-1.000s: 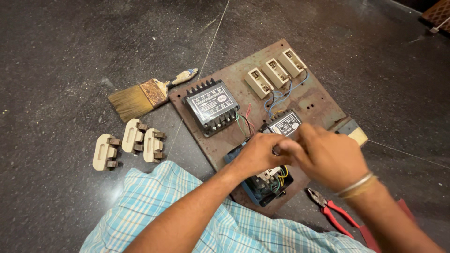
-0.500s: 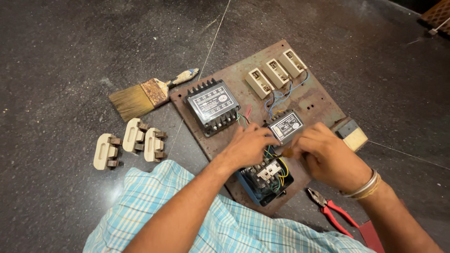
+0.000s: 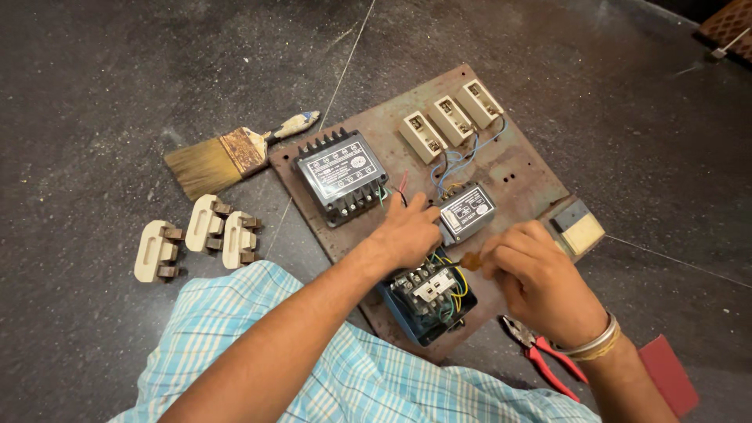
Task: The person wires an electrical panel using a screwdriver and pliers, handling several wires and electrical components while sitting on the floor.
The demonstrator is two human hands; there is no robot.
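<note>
Hands: left hand (image 3: 409, 229) fingers pressing small grey rectangular module (image 3: 467, 211) on rusty metal board (image 3: 513, 160); right hand (image 3: 540, 278) nearer, pinching amber-handled screwdriver (image 3: 471, 261), pointing left toward it.

A dark, speckled stone floor (image 3: 117, 78) fills the view, faintly glossy under soft light, crossed by thin pale lines.

Pliers (image 3: 548, 356) half hidden behind right wrist.

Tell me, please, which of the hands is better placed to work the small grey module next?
Probably the right hand: it grips an orange-handled tool pointing at the small grey module, while the left hand only steadies it.
</note>
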